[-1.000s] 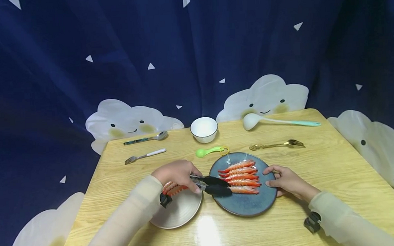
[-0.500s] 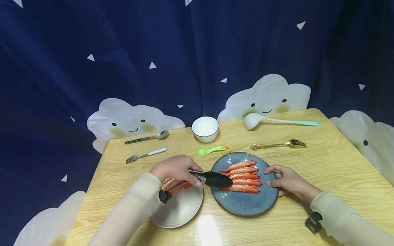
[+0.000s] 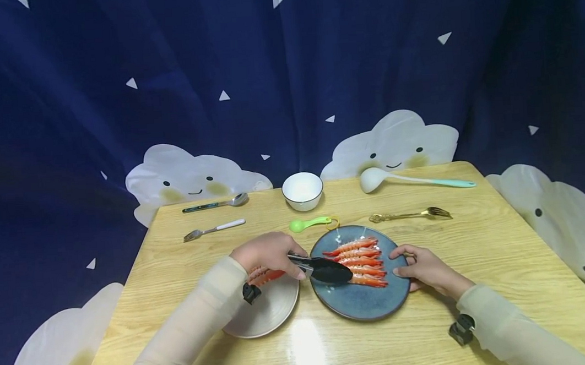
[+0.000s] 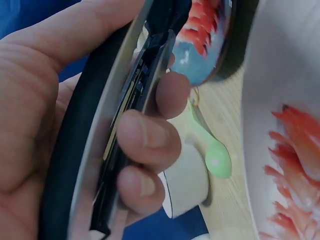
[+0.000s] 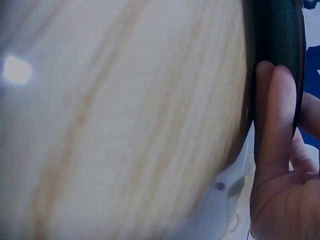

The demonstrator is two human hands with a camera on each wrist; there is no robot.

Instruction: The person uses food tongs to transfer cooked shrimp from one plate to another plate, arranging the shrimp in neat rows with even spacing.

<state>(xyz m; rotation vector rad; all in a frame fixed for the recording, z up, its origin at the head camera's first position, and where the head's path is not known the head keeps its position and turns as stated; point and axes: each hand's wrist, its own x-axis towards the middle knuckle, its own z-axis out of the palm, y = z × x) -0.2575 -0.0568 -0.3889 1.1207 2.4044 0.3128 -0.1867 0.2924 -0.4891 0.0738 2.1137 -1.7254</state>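
My left hand (image 3: 271,255) grips a pair of tongs (image 3: 329,271) with black tips. In the left wrist view, its fingers (image 4: 150,137) curl round the metal arms of the tongs. The tips sit over the left part of a blue plate (image 3: 358,307), against the front of a row of several red shrimp (image 3: 358,254); whether they clasp one cannot be told. My right hand (image 3: 428,269) pinches the plate's right rim, thumb above and fingers below. Below my left wrist lies a white plate (image 3: 265,320) with more shrimp (image 4: 295,165), partly hidden by the arm in the head view.
Behind the plates lie a green measuring spoon (image 3: 309,223), a gold fork (image 3: 410,215) and a white-handled fork (image 3: 214,229). A white bowl (image 3: 303,191), a dark-handled spoon (image 3: 215,203) and a ladle (image 3: 416,179) are at the table's (image 3: 501,282) far edge.
The tongs' arms, spread apart a second ago, have come together. My left hand has shifted slightly right, bringing the tips further over the blue plate. The right hand stays on the rim.
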